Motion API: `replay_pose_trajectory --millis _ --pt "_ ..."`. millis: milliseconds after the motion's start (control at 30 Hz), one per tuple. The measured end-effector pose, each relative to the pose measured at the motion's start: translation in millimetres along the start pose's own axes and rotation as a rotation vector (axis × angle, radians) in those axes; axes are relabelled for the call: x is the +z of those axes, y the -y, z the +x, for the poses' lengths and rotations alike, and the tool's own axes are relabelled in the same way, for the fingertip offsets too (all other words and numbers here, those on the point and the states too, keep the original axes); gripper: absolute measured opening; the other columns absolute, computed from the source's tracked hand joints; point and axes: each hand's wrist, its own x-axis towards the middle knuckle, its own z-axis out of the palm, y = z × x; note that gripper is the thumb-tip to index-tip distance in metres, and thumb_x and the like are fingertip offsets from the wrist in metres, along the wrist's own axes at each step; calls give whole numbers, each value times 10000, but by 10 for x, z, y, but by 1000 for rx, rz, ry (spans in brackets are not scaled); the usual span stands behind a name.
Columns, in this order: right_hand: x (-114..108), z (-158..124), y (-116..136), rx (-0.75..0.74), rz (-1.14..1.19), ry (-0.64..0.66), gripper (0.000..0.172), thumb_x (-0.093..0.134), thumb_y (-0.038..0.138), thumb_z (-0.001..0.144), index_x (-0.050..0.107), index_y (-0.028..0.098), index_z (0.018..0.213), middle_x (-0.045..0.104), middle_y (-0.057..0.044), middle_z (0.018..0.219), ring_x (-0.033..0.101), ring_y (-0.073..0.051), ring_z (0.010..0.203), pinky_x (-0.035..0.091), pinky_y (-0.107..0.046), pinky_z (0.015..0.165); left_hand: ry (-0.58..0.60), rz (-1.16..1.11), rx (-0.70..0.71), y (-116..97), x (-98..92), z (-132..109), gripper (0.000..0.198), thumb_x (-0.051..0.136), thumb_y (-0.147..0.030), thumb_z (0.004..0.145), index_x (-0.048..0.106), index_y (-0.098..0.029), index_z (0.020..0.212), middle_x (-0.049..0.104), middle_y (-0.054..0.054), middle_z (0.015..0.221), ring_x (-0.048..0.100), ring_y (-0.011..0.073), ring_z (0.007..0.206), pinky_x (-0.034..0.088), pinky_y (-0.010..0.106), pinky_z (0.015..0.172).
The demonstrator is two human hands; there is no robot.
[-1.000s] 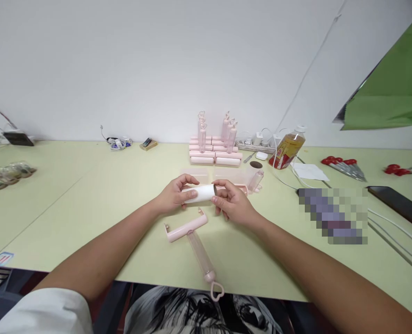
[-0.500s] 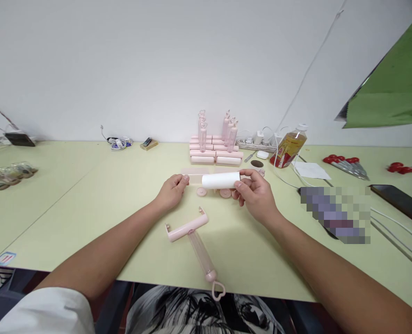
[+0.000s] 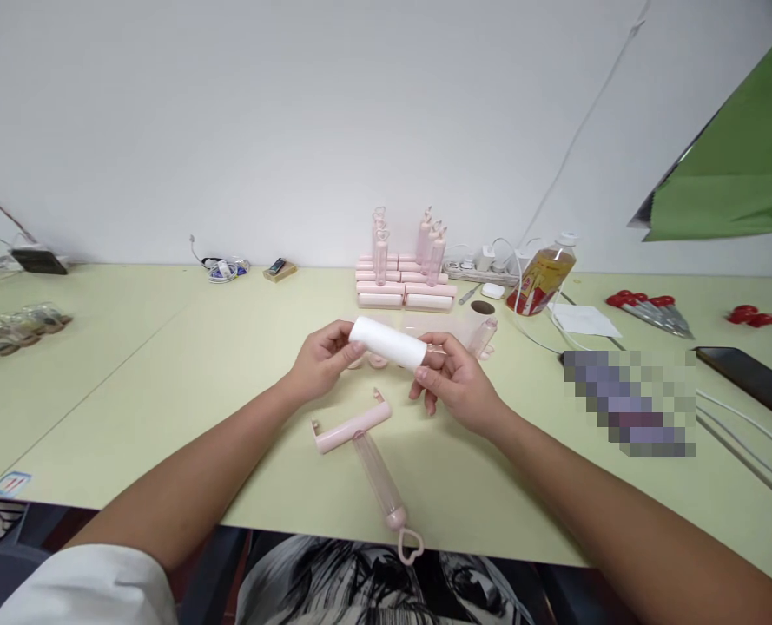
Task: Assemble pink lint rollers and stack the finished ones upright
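Observation:
A white paper roll (image 3: 389, 342) is held above the pale green table (image 3: 164, 373), tilted down to the right. My left hand (image 3: 320, 360) pinches its left end and my right hand (image 3: 454, 382) grips its right end. Just in front of my hands lies a pink lint-roller frame (image 3: 359, 443) with a clear handle ending in a heart loop. Small pink end caps lie on the table behind the roll, partly hidden by it.
A stack of pink rollers (image 3: 404, 286) with upright handles stands at the back. Right of it are a clear handle part (image 3: 482, 334), a bottle of amber liquid (image 3: 540, 276), a power strip, cables, red-handled tools (image 3: 646, 311) and a dark tablet (image 3: 747, 378). Taped bundles (image 3: 14, 325) lie far left.
The roll went to the right in my right hand alone, then came back to the middle. Both hands now hold it and it is tilted.

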Motion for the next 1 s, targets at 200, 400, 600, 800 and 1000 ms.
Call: replay_pose_trajectory --millis 200,400,600,800,1000 --pt "15 -56 -27 -17 -151 53 468 627 420 836 423 233 1214 626 -61 992 586 -121 630 439 -221 467 -375 58 58 -16 -417 192 285 622 -462 812 554 -187 841 575 -5 772 574 126 698 535 285 705" --pt "56 -147 7 -76 -521 460 291 577 352 889 574 196 1134 524 44 675 438 -93 558 347 -219 537 -607 511 75 231 -694 286 209 626 -360 793 544 -193 887 534 47 995 558 135 783 521 254 644" --pt "242 -203 75 -86 -739 668 571 669 429 817 517 198 1316 613 21 713 530 -125 620 374 -224 598 -451 645 30 460 -587 336 247 612 -341 818 605 -193 1016 554 70 1055 591 148 809 532 288 695" --pt "331 -218 107 -185 -924 727 642 690 524 770 552 263 1340 646 -7 800 569 -160 711 379 -243 652 -441 545 -5 523 -522 365 281 622 -356 818 595 -196 1047 553 74 1106 630 167 884 536 281 692" --pt "374 -224 125 -220 -981 667 321 662 360 806 669 228 1099 666 -10 862 594 -162 792 380 -252 688 -543 763 192 289 -474 294 461 656 -378 785 532 -192 1188 524 128 1197 540 258 1086 491 380 838"
